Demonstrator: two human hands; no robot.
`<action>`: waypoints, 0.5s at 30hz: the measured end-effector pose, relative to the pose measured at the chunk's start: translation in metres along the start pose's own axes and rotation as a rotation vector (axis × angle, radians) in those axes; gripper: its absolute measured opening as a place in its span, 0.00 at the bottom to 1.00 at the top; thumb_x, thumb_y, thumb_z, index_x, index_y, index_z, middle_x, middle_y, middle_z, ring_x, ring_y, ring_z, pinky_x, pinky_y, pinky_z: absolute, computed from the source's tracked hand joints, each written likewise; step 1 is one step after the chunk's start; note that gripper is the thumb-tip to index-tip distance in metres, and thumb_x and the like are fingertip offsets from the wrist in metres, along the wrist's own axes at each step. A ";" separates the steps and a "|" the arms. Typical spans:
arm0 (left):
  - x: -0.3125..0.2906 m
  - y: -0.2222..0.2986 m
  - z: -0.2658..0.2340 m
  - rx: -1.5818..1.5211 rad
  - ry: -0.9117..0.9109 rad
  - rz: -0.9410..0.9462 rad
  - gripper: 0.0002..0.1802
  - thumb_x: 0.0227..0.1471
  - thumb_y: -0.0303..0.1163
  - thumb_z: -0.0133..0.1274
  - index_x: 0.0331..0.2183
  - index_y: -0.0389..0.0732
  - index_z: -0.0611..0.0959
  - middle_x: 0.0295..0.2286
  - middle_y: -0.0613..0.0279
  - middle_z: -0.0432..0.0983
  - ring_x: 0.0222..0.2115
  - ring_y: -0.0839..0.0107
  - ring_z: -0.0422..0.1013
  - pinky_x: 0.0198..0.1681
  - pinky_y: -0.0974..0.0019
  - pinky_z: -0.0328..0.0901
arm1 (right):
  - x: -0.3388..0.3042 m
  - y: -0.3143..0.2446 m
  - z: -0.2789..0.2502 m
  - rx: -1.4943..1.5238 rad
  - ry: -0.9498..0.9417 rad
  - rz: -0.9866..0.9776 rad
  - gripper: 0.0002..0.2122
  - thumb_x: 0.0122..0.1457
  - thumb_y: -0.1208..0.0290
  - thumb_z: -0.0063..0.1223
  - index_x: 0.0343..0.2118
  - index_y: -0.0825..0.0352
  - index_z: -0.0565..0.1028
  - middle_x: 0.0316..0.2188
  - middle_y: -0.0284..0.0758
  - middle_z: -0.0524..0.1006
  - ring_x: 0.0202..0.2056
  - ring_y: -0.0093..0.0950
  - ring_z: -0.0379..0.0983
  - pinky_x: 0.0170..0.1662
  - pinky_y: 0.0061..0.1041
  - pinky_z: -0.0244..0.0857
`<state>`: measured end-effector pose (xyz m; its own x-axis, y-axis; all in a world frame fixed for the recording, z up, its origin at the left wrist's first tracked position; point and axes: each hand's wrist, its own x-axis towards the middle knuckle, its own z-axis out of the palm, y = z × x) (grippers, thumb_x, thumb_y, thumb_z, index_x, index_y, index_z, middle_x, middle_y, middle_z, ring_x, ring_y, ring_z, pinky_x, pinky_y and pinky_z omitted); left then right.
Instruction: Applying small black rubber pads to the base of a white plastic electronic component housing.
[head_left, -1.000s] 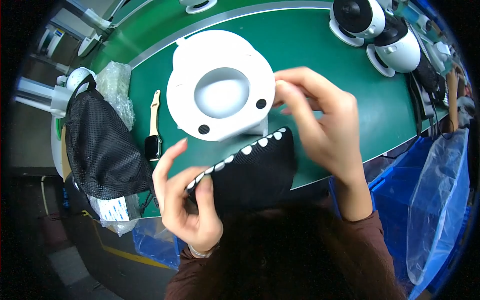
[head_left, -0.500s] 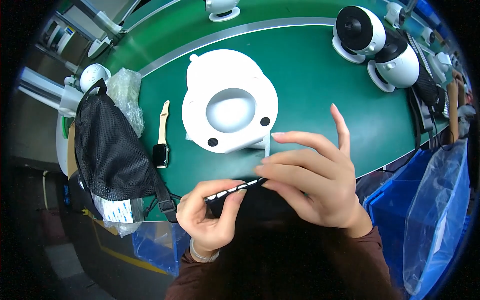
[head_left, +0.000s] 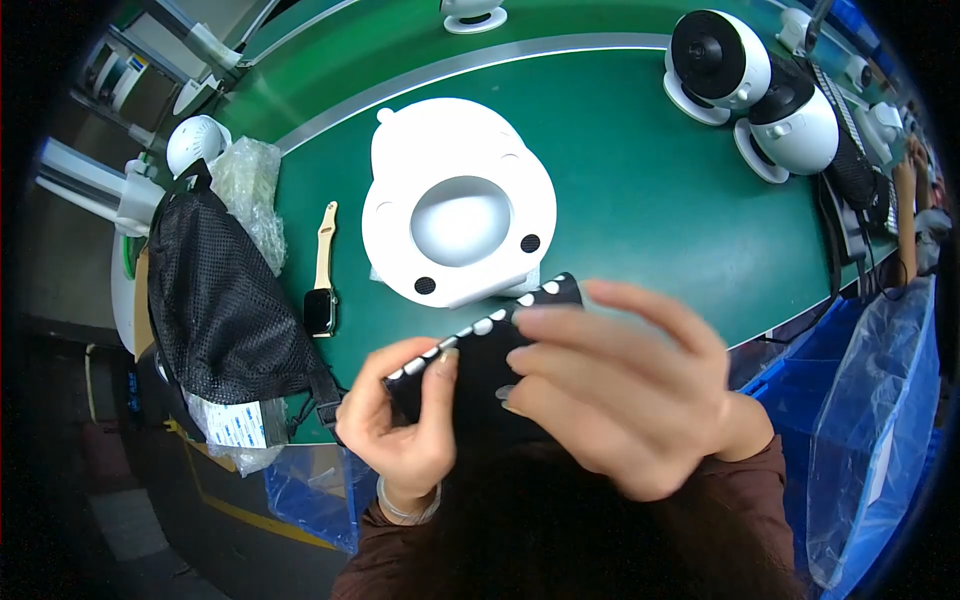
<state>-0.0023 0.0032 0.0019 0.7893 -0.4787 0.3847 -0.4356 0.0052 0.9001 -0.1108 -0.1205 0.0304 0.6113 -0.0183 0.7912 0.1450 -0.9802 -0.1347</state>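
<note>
My left hand (head_left: 400, 425) pinches the near-left end of a black sheet (head_left: 484, 327) with white round spots along its edge. The sheet slants up to the right, its lower part merging with the dark background. Motion blurs my right hand (head_left: 640, 395), whose fingers are at the sheet's right part; whether they grip it is unclear. Just beyond lies a white rounded plastic housing (head_left: 455, 135) with a large oval hollow and two black round mesh-like patches on its near side. A smartwatch (head_left: 321, 312) with a cream strap rests left of the housing.
A black mesh bag (head_left: 225, 300) and bubble wrap (head_left: 247, 185) lie on the left. Several white round devices (head_left: 795, 135) with black faces stand at the far right, near a keyboard (head_left: 840, 115). A blue bin (head_left: 800, 400) with a clear liner sits at right; another person's arm shows beyond.
The black sheet has tilted and shows more of its spotted face, its right end higher. My right hand has moved down along it and blurred. The far white device has shifted right.
</note>
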 end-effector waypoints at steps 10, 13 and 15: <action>0.021 -0.002 0.003 0.108 -0.062 0.246 0.09 0.32 0.15 0.54 0.24 0.31 0.77 0.26 0.54 0.71 0.27 0.70 0.68 0.32 0.74 0.61 | 0.045 0.059 0.005 0.438 -0.070 0.737 0.07 0.46 0.72 0.53 0.23 0.71 0.74 0.22 0.32 0.74 0.26 0.19 0.69 0.31 0.15 0.62; 0.023 -0.002 0.002 0.113 -0.079 0.232 0.09 0.32 0.14 0.54 0.24 0.30 0.77 0.26 0.54 0.71 0.27 0.70 0.68 0.32 0.74 0.61 | 0.047 0.058 0.006 0.495 -0.081 0.768 0.06 0.46 0.72 0.53 0.23 0.71 0.74 0.21 0.31 0.74 0.25 0.17 0.68 0.29 0.13 0.60; 0.023 -0.002 0.001 0.110 -0.082 0.230 0.09 0.32 0.14 0.54 0.24 0.30 0.77 0.26 0.54 0.70 0.27 0.70 0.68 0.32 0.74 0.61 | 0.047 0.057 0.007 0.491 -0.074 0.773 0.06 0.46 0.72 0.53 0.23 0.70 0.74 0.20 0.30 0.74 0.24 0.17 0.68 0.28 0.13 0.59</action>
<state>0.0164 -0.0091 0.0083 0.6287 -0.5452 0.5545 -0.6472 0.0285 0.7618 -0.0684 -0.1764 0.0558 0.7216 -0.6047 0.3372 -0.0213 -0.5062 -0.8621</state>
